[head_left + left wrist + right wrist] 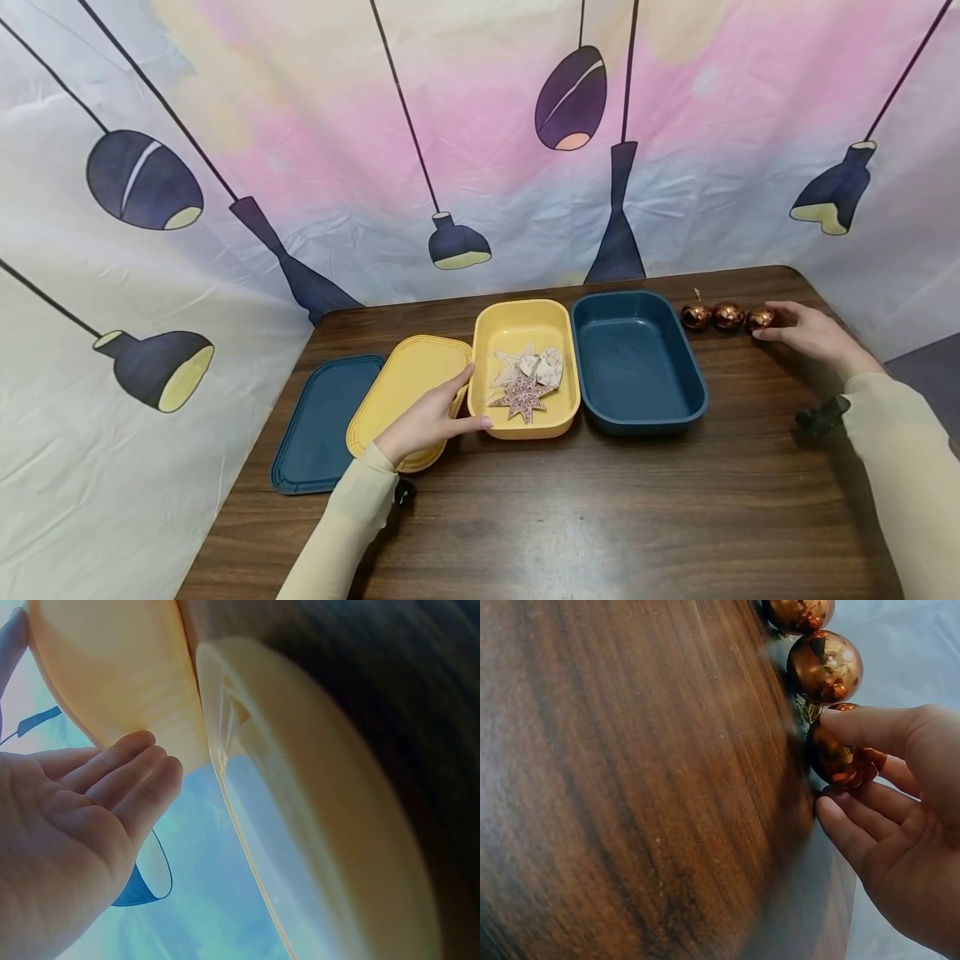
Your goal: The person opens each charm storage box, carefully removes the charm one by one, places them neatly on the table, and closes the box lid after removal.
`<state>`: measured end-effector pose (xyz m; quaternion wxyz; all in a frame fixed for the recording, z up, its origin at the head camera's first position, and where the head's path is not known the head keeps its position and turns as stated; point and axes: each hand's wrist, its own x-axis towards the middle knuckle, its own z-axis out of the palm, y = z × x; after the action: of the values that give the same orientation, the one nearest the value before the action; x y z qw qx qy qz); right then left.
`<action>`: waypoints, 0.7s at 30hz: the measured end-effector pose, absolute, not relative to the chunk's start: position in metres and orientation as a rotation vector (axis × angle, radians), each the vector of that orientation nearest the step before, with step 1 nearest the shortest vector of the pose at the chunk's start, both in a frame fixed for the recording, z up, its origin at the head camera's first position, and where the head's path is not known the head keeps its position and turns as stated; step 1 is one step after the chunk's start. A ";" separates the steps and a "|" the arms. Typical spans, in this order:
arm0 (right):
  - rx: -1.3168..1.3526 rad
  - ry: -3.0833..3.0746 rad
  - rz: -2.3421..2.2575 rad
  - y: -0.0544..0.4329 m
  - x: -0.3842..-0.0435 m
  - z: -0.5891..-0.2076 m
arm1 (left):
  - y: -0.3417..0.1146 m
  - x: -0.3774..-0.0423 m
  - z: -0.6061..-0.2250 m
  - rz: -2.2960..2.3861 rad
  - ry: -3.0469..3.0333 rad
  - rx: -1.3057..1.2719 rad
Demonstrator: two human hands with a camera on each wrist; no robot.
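My left hand (429,419) rests against the left side of a yellow container (525,432), thumb at its front left corner and fingers extended along the wall. Inside lie a glittery pink star (520,400), a pale star (506,367) and whitish heart-like ornaments (550,367). At the back right, three shiny copper baubles (727,316) sit in a row. My right hand (813,333) holds the rightmost bauble (844,761) between thumb and fingers, close over the table. The left wrist view shows straight fingers beside the yellow wall (112,667).
A deep blue container (637,358) with nothing in it stands right of the yellow one. To the left, a yellow lid (408,375) overlaps a blue lid (318,417). The wooden table (585,517) backs onto a cloth printed with lamps (465,167).
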<state>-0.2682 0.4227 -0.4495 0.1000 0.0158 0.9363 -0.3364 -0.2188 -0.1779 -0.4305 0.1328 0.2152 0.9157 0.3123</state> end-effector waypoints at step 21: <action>0.018 2.752 -1.034 0.423 -0.269 -0.448 | -0.178 -0.219 -0.431 0.903 2.666 0.630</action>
<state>-0.2688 0.4231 -0.4476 0.1007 0.0061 0.9314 -0.3498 -0.2192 -0.1782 -0.4308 0.1283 0.2167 0.9166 0.3105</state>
